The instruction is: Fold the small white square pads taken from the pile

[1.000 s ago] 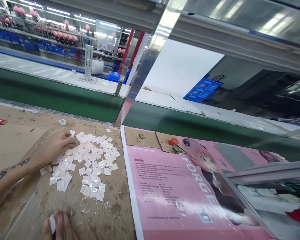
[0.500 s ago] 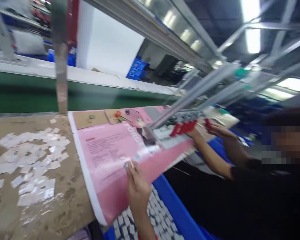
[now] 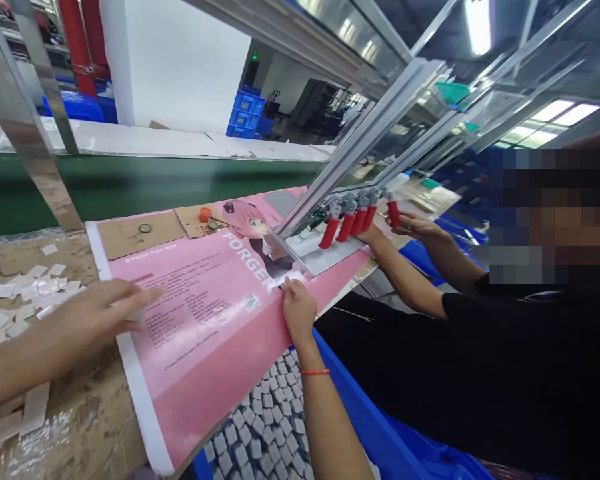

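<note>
- Left hand [image 3: 93,317]: open, fingers spread, tips over the white margin of the glossy pink printed sheet [image 3: 195,340].
- Right hand [image 3: 299,310]: fingertips pinching the sheet's right edge; red string bracelet [image 3: 314,372] at wrist.
- Beyond left hand: loose white plastic squares [image 3: 15,307] on a scuffed cardboard-covered bench [image 3: 90,427].
- Below right hand: rows of grey blocks [image 3: 260,420] in a blue crate [image 3: 360,393].
- Beyond right hand: a co-worker's hand [image 3: 415,227] at metal clamps with red handles [image 3: 350,220].

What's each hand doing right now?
Left hand: open, fingers spread, holding nothing.
Right hand: closed, pinching the edge of the pink printed card.
</note>
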### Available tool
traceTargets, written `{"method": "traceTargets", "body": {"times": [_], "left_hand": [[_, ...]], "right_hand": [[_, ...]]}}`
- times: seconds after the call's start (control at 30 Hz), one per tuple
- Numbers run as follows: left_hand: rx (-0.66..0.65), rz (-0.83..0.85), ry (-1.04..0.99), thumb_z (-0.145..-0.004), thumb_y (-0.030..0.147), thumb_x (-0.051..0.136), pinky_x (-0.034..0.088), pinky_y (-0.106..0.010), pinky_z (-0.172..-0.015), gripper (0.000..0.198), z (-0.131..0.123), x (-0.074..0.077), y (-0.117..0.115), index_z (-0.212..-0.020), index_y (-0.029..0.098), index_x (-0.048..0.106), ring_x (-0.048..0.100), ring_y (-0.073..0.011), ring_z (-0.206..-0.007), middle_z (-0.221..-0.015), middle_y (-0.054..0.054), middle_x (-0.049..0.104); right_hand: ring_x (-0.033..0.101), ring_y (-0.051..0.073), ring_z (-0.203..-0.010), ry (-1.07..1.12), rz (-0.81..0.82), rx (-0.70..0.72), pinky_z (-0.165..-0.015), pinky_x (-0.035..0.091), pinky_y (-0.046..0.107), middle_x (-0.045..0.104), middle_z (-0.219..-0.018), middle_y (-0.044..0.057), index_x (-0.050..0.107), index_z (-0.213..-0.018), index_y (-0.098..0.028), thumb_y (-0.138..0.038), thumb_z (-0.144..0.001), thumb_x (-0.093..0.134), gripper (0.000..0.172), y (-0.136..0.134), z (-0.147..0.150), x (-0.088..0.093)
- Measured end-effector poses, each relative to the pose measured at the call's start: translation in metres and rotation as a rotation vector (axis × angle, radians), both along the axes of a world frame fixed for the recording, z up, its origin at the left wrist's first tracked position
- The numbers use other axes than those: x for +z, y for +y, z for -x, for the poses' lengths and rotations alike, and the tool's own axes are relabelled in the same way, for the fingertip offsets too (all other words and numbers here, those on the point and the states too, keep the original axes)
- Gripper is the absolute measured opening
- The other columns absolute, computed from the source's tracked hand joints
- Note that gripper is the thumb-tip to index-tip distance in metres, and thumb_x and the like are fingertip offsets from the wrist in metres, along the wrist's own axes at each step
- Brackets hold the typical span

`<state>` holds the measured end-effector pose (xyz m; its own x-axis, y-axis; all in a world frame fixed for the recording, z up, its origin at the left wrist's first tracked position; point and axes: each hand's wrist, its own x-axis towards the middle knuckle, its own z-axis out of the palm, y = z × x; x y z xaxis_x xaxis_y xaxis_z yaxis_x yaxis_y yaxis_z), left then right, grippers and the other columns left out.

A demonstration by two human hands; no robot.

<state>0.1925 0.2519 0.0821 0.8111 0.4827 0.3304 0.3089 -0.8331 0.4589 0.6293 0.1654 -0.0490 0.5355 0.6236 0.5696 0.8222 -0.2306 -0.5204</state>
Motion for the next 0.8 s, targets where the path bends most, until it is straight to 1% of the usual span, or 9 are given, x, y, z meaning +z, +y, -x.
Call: {"method": "traceTargets", "body": {"times": [0.03,0.1,0.17,0.3,0.47,0.53,0.63,0.73,0.8], "left_hand": [[-0.041,0.055,0.048,-0.100,0.052,0.046,0.053,-0.041,-0.085,0.041,-0.020,-0.007,0.001,-0.134,0.031,0.055,0.064,-0.0310,-0.105,-0.118,-0.008,0.067],[-0.063,0.140,0.106,-0.098,0.055,0.047,0.054,-0.039,-0.080,0.040,-0.059,-0.024,0.003,-0.120,0.025,0.061,0.068,-0.0298,-0.097,-0.108,-0.009,0.071],[-0.026,0.224,0.133,-0.095,0.061,0.049,0.055,-0.037,-0.073,0.043,-0.087,-0.042,0.003,-0.108,0.021,0.059,0.070,-0.0283,-0.089,-0.100,-0.009,0.073],[0.069,0.373,0.151,-0.086,0.074,0.054,0.058,-0.037,-0.080,0.060,-0.101,-0.060,0.001,-0.115,0.023,0.045,0.071,-0.0276,-0.101,-0.107,-0.008,0.075],[0.085,0.473,0.245,-0.088,0.063,0.063,0.058,-0.031,-0.081,0.052,-0.099,-0.056,-0.002,-0.120,0.027,0.046,0.071,-0.0233,-0.101,-0.112,-0.003,0.073],[0.056,0.470,0.289,-0.089,0.054,0.066,0.056,-0.032,-0.088,0.049,-0.103,-0.051,-0.003,-0.127,0.030,0.046,0.068,-0.0238,-0.109,-0.120,-0.002,0.070],[-0.019,0.393,0.357,-0.100,0.034,0.052,0.050,-0.036,-0.099,0.049,-0.116,-0.041,-0.009,-0.145,0.034,0.033,0.057,-0.0254,-0.123,-0.134,-0.005,0.060],[-0.117,0.295,0.427,-0.101,0.020,0.032,0.053,-0.036,-0.091,0.057,-0.134,-0.029,-0.017,-0.155,0.033,0.019,0.057,-0.0272,-0.115,-0.130,-0.009,0.057],[-0.124,0.257,0.421,-0.102,0.021,0.030,0.054,-0.034,-0.085,0.054,-0.141,-0.025,-0.019,-0.154,0.034,0.022,0.059,-0.0268,-0.106,-0.122,-0.007,0.059]], "right_hand": [[0.069,0.019,-0.097,0.004,-0.004,0.002,-0.088,0.057,0.042,0.072,-0.104,0.006,0.067,-0.104,-0.015,-0.038,-0.098,0.055,0.026,-0.001,0.000,0.000],[0.069,0.021,-0.098,0.004,-0.012,0.003,-0.087,0.057,0.041,0.073,-0.106,0.009,0.069,-0.103,-0.016,-0.035,-0.099,0.051,0.027,-0.004,0.001,0.001],[0.070,0.023,-0.099,0.001,-0.021,-0.002,-0.087,0.058,0.041,0.074,-0.108,0.012,0.072,-0.103,-0.017,-0.033,-0.097,0.046,0.030,-0.006,0.002,0.003],[0.070,0.028,-0.104,0.009,-0.037,-0.039,-0.086,0.058,0.042,0.075,-0.110,0.013,0.074,-0.105,-0.018,-0.032,-0.093,0.046,0.034,-0.008,0.004,0.006],[0.070,0.032,-0.103,0.015,-0.041,-0.067,-0.081,0.057,0.047,0.074,-0.110,0.016,0.075,-0.106,-0.016,-0.033,-0.092,0.046,0.037,-0.010,0.006,0.010],[0.070,0.032,-0.102,0.004,-0.037,-0.067,-0.081,0.057,0.046,0.075,-0.108,0.015,0.075,-0.106,-0.016,-0.032,-0.093,0.045,0.036,-0.010,0.007,0.012],[0.070,0.029,-0.102,-0.018,-0.023,-0.070,-0.081,0.058,0.043,0.075,-0.109,0.014,0.074,-0.108,-0.018,-0.032,-0.094,0.045,0.035,-0.012,0.008,0.014],[0.070,0.029,-0.102,-0.033,-0.004,-0.079,-0.079,0.058,0.042,0.075,-0.110,0.013,0.074,-0.109,-0.019,-0.032,-0.095,0.044,0.036,-0.012,0.008,0.015],[0.070,0.029,-0.102,-0.034,0.005,-0.078,-0.080,0.057,0.041,0.075,-0.110,0.013,0.074,-0.110,-0.019,-0.032,-0.096,0.042,0.038,-0.013,0.007,0.015]]}}
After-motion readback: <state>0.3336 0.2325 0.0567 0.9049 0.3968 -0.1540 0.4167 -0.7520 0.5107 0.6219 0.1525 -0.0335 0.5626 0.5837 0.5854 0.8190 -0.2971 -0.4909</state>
